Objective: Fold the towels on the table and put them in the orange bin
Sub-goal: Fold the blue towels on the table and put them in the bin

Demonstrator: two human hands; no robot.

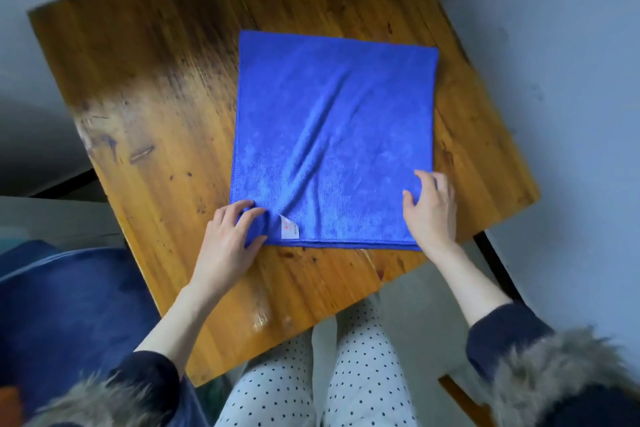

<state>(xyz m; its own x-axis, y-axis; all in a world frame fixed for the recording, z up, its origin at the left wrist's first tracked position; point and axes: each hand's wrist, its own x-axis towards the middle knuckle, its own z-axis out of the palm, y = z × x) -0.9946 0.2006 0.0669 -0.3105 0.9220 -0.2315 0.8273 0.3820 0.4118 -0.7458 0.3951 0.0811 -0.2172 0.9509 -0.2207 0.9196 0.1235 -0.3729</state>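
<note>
flatly spread, the creased blue towel (pixel 332 139) has near corners pinched by both hands' curled fingers (pixel 242 215).

Left grip (pixel 231 231) pinching, right grip (pixel 430 207) curled

One head-worn view, looking steeply down from above.

The single wide-angle camera sits above the seated person and faces down and forward onto the wooden surface (pixel 145 87), which appears turned at an angle in the frame and fills most of it. It is close: the person's forearms reach in from the bottom edge, and their knees (pixel 322 371) show directly below. Straight lines bend toward the frame edges. There is no second view to share anything with.
</note>
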